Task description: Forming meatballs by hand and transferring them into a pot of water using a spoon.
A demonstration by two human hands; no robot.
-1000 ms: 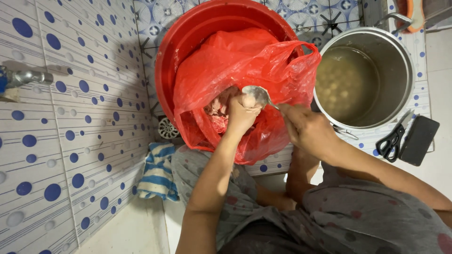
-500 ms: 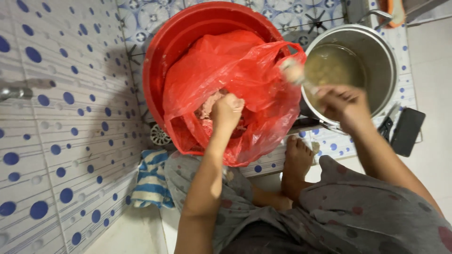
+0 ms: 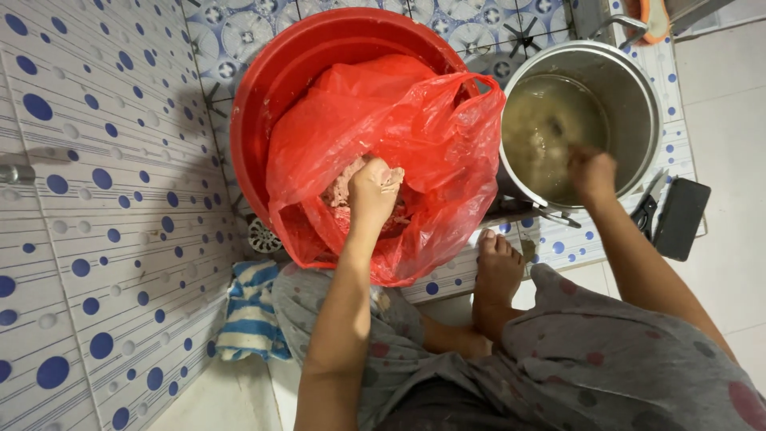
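So on the left, my left hand (image 3: 375,182) is down inside the red plastic bag (image 3: 415,152), fingers curled shut around a lump of the pinkish minced stuff (image 3: 341,188) that sits at the bottom of it. The bag is slumped open inside the big red tub (image 3: 263,104), spilling a bit over the near rim toward my knees. Moving right, my right hand (image 3: 592,172) is over the steel pot (image 3: 638,88), right at its near rim, closed up in a loose fist; it's blurry there, so I honestly can't tell what, if anything, is in it. The pot is just beside the tub, touching the bag, and it's filled with a cloudy yellowish liquid (image 3: 550,120) with some pale lumps floating in it. Further right there's a pair of scissors (image 3: 648,206) lying just beside a flat black thing (image 3: 681,217), near the pot. Everything sits on a patterned tile floor (image 3: 263,32), and the wall (image 3: 96,223) on the far left is white tile with blue dots. A blue-and-white striped cloth (image 3: 249,307) is crumpled by my leg, and my bare foot (image 3: 499,267) is tucked just below the bag.
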